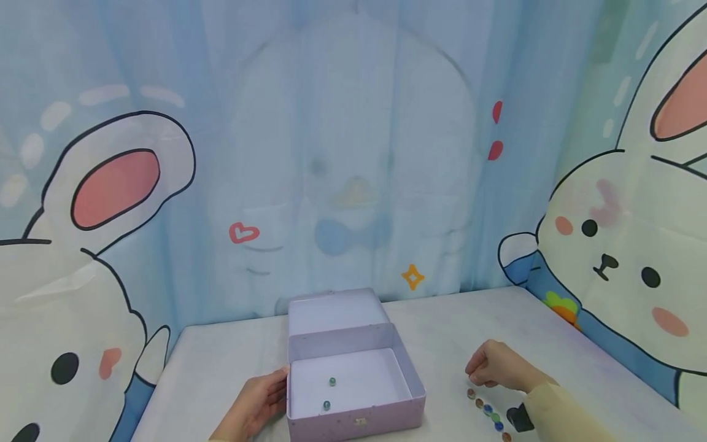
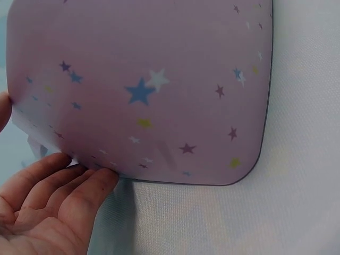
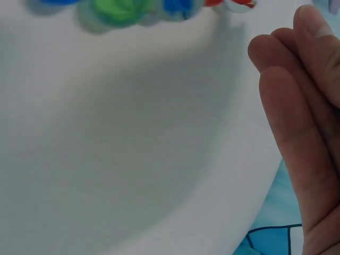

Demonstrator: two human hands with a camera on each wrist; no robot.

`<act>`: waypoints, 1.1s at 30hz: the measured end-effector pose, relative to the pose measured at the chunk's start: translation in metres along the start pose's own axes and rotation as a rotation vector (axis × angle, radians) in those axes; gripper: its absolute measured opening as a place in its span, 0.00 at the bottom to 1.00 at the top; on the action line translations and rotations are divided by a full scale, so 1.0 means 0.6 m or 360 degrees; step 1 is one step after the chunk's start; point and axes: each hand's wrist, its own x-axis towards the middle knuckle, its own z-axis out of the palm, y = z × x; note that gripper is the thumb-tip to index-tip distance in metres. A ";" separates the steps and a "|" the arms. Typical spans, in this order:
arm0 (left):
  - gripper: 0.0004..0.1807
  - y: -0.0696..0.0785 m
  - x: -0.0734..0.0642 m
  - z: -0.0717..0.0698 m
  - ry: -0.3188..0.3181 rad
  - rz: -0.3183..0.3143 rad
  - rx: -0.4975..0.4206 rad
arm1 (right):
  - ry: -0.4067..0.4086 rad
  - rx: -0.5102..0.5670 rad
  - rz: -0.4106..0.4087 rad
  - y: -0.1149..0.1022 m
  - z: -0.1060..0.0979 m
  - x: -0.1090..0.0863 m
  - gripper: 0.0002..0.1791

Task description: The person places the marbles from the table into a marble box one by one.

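A lilac box (image 1: 356,423) with its lid (image 1: 338,312) raised stands on the table, and two greenish glass marbles (image 1: 332,382) lie inside it. My left hand (image 1: 264,399) rests its fingers against the box's left side; the left wrist view shows fingertips touching the star-printed lilac surface (image 2: 186,111). Over to the right, my right hand (image 1: 499,366) hovers by the far end of a row of several colored marbles (image 1: 488,408). Its thumb and fingers are close together in the head view. No marble shows between them in the right wrist view (image 3: 303,117).
The white table (image 1: 453,319) ends at a light blue curtain (image 1: 353,123) with cartoon rabbits. A dark object (image 1: 519,418) is beside the right wrist, next to the marble row.
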 end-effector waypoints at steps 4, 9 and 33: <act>0.40 0.003 -0.001 0.001 0.0015 -0.0015 0.0018 | -0.0007 0.0001 0.0008 0.009 0.009 0.000 0.07; 0.40 0.003 -0.003 0.002 0.0030 -0.0009 0.0026 | -0.0032 -0.0041 -0.0034 0.004 0.014 -0.002 0.07; 0.39 0.002 0.002 0.001 0.0053 -0.0026 -0.0006 | -0.0004 -0.0114 -0.0083 -0.010 0.018 -0.002 0.07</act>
